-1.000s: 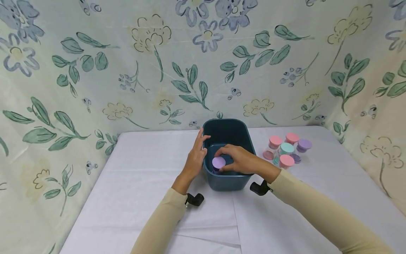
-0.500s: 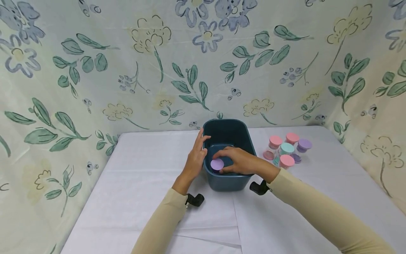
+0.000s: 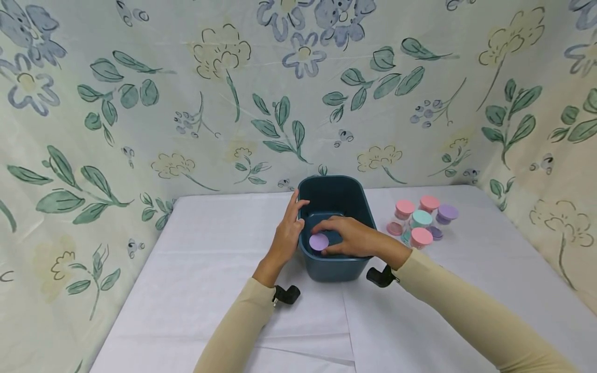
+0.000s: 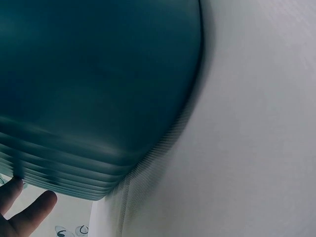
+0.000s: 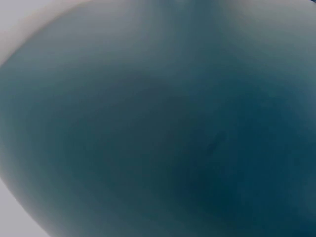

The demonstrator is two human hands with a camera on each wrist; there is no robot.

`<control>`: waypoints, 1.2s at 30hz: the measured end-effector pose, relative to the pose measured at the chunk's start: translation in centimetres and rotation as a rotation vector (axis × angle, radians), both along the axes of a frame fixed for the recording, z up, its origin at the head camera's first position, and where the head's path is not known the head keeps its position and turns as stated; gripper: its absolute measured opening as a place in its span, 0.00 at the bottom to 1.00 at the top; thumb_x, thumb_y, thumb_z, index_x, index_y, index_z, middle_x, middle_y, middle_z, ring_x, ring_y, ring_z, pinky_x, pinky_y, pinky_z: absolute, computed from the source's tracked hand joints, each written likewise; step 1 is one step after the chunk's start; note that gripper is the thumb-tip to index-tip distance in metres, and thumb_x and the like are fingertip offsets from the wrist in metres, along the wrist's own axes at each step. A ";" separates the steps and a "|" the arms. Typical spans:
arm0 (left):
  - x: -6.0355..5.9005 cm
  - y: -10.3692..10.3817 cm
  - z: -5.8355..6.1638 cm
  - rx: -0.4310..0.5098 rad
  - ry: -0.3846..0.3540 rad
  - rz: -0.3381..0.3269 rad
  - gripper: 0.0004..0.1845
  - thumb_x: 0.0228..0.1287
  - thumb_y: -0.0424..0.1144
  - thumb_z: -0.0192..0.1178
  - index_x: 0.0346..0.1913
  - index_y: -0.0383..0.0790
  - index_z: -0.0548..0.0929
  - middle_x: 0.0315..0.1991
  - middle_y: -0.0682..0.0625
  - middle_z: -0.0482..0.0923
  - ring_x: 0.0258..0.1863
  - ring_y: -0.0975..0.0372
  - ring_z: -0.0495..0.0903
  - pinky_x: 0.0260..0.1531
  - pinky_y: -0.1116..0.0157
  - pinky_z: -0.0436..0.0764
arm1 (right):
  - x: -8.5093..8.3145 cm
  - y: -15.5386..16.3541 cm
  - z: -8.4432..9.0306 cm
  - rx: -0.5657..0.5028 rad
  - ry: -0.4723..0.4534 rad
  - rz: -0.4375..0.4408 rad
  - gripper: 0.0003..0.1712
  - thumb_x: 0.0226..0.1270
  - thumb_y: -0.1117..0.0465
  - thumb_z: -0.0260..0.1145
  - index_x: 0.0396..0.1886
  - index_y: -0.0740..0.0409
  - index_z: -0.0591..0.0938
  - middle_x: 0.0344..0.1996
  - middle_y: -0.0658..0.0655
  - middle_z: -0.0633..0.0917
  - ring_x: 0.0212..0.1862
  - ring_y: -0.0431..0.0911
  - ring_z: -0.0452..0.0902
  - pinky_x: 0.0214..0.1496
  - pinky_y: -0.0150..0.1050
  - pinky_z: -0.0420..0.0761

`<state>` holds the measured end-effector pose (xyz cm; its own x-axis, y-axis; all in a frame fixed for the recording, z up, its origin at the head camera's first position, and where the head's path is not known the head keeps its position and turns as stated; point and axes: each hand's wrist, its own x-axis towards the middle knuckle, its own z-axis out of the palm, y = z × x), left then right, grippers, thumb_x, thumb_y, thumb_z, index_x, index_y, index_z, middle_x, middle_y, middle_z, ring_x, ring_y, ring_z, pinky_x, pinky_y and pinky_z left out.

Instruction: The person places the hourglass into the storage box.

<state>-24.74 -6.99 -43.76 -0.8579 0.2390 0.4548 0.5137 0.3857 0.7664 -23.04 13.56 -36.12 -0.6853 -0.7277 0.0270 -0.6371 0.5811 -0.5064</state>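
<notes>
A deep dark teal plastic bin (image 3: 337, 271) stands on the white-covered table. My left hand (image 3: 285, 235) rests against its left side, fingers extended, with one fingertip over the rim. In the left wrist view two fingers (image 4: 34, 213) lie close to the ribbed edge of the bin (image 4: 94, 74). Reaching inside over the right wall, my right hand (image 3: 351, 237) holds a small jar with a purple lid (image 3: 319, 242) at the near left corner, thumb and fingers curled at its side. The jar's body is hidden. Only blurred bin wall (image 5: 148, 123) fills the right wrist view.
Several small clear jars stand grouped right of the bin, with pink lids (image 3: 422, 237), a mint lid (image 3: 422, 218) and a purple lid (image 3: 448, 212). Behind the table (image 3: 210, 259) hangs a floral cloth (image 3: 224, 129).
My right hand has lowered the purple-lidded jar slightly and shifted it left, into the bin's near left corner. My left hand and the bin have stayed put.
</notes>
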 end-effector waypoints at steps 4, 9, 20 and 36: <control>0.0 0.0 0.0 -0.001 0.005 0.002 0.27 0.68 0.41 0.34 0.70 0.53 0.63 0.78 0.54 0.40 0.75 0.61 0.46 0.64 0.40 0.58 | 0.0 0.0 0.0 -0.022 0.000 0.004 0.27 0.58 0.54 0.72 0.58 0.54 0.79 0.56 0.54 0.81 0.61 0.52 0.72 0.63 0.54 0.70; -0.1 0.0 -0.1 -0.004 0.005 0.008 0.27 0.68 0.42 0.33 0.69 0.54 0.63 0.78 0.55 0.40 0.75 0.62 0.46 0.64 0.40 0.58 | 0.0 0.0 0.0 -0.054 -0.008 0.004 0.28 0.58 0.54 0.72 0.59 0.54 0.79 0.57 0.53 0.80 0.62 0.52 0.71 0.63 0.55 0.70; -0.1 0.0 -0.1 0.000 0.003 -0.004 0.27 0.69 0.40 0.34 0.70 0.53 0.63 0.78 0.53 0.40 0.75 0.59 0.48 0.63 0.38 0.59 | 0.0 0.4 0.0 -0.190 0.014 -0.026 0.26 0.59 0.56 0.72 0.57 0.57 0.80 0.52 0.59 0.82 0.54 0.54 0.76 0.57 0.53 0.75; -0.1 0.0 0.0 0.005 0.016 -0.005 0.26 0.70 0.44 0.32 0.70 0.53 0.63 0.78 0.55 0.39 0.75 0.60 0.46 0.64 0.40 0.59 | -0.1 1.0 0.2 -0.373 0.011 -0.079 0.22 0.62 0.57 0.69 0.56 0.55 0.81 0.53 0.51 0.82 0.54 0.53 0.78 0.58 0.49 0.77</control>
